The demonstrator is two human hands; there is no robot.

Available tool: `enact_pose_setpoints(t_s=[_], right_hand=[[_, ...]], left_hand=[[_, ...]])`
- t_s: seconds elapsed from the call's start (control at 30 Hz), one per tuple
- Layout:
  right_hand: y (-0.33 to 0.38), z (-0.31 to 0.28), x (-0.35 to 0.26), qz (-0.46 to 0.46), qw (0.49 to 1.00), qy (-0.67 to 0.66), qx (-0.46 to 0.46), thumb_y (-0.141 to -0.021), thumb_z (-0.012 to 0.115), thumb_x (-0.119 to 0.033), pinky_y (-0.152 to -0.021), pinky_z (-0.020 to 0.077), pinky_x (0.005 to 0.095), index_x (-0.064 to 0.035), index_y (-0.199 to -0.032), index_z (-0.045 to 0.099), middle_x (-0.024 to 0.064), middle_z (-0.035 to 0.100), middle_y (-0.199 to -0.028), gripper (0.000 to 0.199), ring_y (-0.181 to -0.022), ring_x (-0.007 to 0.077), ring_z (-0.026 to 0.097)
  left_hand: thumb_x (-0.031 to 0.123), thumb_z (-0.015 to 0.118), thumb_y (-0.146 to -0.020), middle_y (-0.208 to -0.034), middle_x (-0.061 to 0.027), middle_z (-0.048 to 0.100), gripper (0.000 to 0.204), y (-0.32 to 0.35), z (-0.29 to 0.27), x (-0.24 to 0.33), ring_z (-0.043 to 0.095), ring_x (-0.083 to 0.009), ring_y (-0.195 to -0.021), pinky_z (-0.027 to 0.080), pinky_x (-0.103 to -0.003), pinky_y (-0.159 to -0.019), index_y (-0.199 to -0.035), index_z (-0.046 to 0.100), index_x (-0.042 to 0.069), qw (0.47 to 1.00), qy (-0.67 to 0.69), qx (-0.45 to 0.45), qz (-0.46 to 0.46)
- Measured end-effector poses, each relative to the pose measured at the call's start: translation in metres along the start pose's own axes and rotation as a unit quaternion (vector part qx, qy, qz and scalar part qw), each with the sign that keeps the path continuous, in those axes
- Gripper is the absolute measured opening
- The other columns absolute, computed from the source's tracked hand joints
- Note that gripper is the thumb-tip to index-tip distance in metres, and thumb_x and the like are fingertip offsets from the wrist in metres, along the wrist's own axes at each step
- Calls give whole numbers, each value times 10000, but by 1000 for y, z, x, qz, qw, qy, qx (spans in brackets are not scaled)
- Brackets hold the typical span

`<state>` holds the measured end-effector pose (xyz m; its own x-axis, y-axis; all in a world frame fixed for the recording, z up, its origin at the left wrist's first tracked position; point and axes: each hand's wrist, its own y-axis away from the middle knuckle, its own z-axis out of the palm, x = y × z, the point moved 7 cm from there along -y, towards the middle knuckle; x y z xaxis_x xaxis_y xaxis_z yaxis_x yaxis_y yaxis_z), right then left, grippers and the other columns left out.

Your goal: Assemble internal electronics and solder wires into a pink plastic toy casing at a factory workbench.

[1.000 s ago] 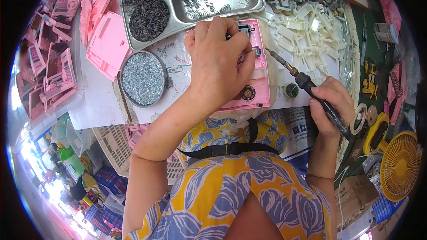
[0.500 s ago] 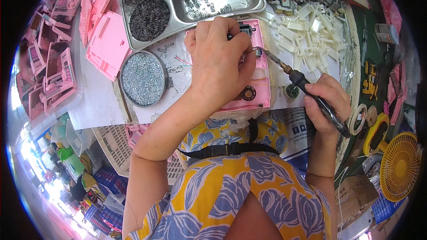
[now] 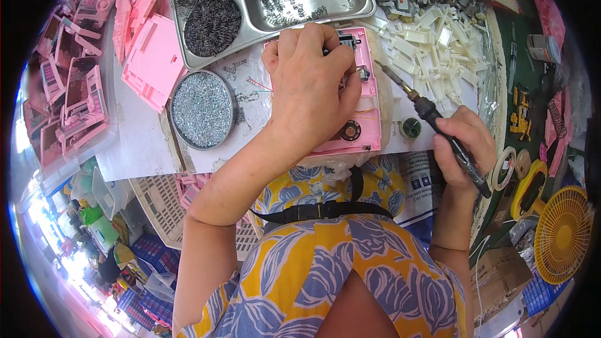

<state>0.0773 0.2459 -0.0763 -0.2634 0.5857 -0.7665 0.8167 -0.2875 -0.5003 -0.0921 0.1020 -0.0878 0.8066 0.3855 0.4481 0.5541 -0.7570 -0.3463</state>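
My right hand (image 3: 466, 144) is wrapped round the dark handle of a soldering iron (image 3: 432, 116). Its slim tip points up and left, apart from the pink plastic housing (image 3: 372, 109). Over that housing lies my left hand (image 3: 307, 87), fingers curled and pinched together. Something dark shows at its fingertips, but most of what it grips is hidden beneath the hand. Inside the housing are a small metal part (image 3: 364, 73) beside my fingers, a black part at the top, and a round speaker-like disc (image 3: 350, 130) near the lower edge. Thin red and green wires stick out left of my hand.
A metal tray (image 3: 250, 39) of dark springs stands beyond my left hand, with a round dish (image 3: 235, 116) of small silver screws to its left. White plastic parts (image 3: 432, 56) are heaped at right, near a green spool (image 3: 410, 128). Pink shells (image 3: 150, 66) and a yellow fan (image 3: 565, 235) flank me.
The soldering iron's tip has drawn back from the small metal part, moving slightly right and up. My left hand stays almost where it was on the housing.
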Motion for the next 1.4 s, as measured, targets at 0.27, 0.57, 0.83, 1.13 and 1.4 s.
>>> enact_pose_setpoints(t_s=[0.27,0.57,0.83,1.13,1.4], right_hand=[[6,-15,0,13,1000,9,20,-781,750,-3,-523,341,275,34,-1021,690,85,574,-720,250,-590,162,490],[4,-16,-2,5,1000,8,26,-775,748,4,-525,341,278,30,-1023,693,87,578,-725,256,-592,166,490],[6,-18,-2,27,999,17,21,-793,712,7,-586,344,292,48,-1016,666,77,545,-737,231,-641,173,477],[3,-21,-3,-2,999,16,43,-756,742,27,-532,342,273,48,-1015,690,71,545,-700,264,-591,161,489],[4,-26,-5,-2,999,18,50,-762,730,35,-549,336,277,56,-1014,683,81,556,-717,258,-606,164,482]], left_hand=[[163,737,-749,-977,-43,536,95,0,-1,1,492,-271,-962,317,-426,-832,-808,671,126,1000,-3,7,12],[164,735,-749,-962,-46,534,98,-1,-2,2,494,-273,-951,316,-423,-824,-800,661,125,1000,-6,5,13],[161,738,-743,-959,-43,534,102,-1,-2,2,496,-270,-952,317,-424,-825,-796,658,126,1000,-8,9,21],[173,756,-730,-966,-43,532,111,-1,-3,2,499,-267,-971,315,-426,-839,-800,683,128,1000,-5,3,14],[290,842,-704,-1036,-97,562,419,6,-38,-29,546,-325,-1003,421,-424,-874,-985,618,75,996,16,-77,32]])
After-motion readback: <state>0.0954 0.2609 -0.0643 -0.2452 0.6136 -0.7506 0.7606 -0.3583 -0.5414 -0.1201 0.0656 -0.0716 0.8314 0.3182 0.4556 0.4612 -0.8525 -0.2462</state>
